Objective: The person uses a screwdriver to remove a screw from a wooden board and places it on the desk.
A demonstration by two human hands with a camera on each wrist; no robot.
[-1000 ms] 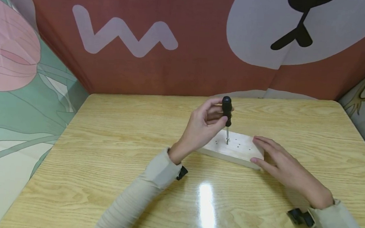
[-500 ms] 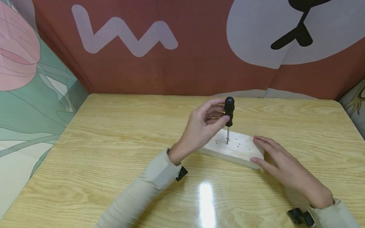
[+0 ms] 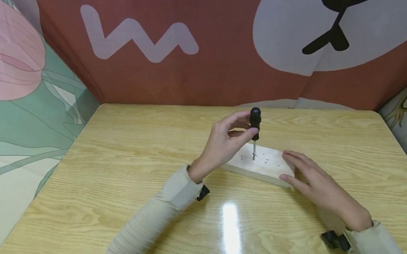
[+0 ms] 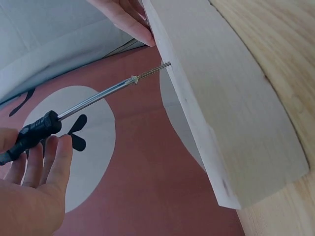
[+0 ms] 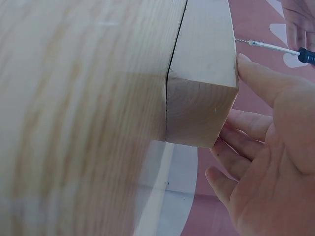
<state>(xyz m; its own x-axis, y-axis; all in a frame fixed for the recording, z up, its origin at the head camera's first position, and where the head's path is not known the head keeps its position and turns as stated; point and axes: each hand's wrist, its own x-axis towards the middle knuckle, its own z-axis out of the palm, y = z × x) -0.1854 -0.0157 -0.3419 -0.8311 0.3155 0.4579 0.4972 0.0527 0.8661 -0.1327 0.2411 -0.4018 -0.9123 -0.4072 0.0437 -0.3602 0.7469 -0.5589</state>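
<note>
My left hand (image 3: 220, 142) holds a black-handled screwdriver (image 3: 255, 117) nearly upright, thumb against one side of the grip. Its steel shank meets the head of a screw (image 4: 151, 72), whose point stands in the top of a pale wooden block (image 3: 261, 169). Much of the screw's thread shows above the wood in the left wrist view. Several small dark holes dot the block's top face. At the block's right end, my right hand (image 3: 316, 185) grips it between the thumb on the near edge and fingers at the far corner. The block's left end is partly hidden behind my left hand.
The block lies on a wood-grain table (image 3: 143, 146). A red-brown printed backdrop (image 3: 215, 75) rises behind the table's far edge, with further printed cloth (image 3: 7, 126) on the left. A bright light reflection shows on the tabletop near the front.
The screwdriver's handle has tipped slightly to the right, and my left fingers have shifted around it. My right hand and the block have stayed in place.
</note>
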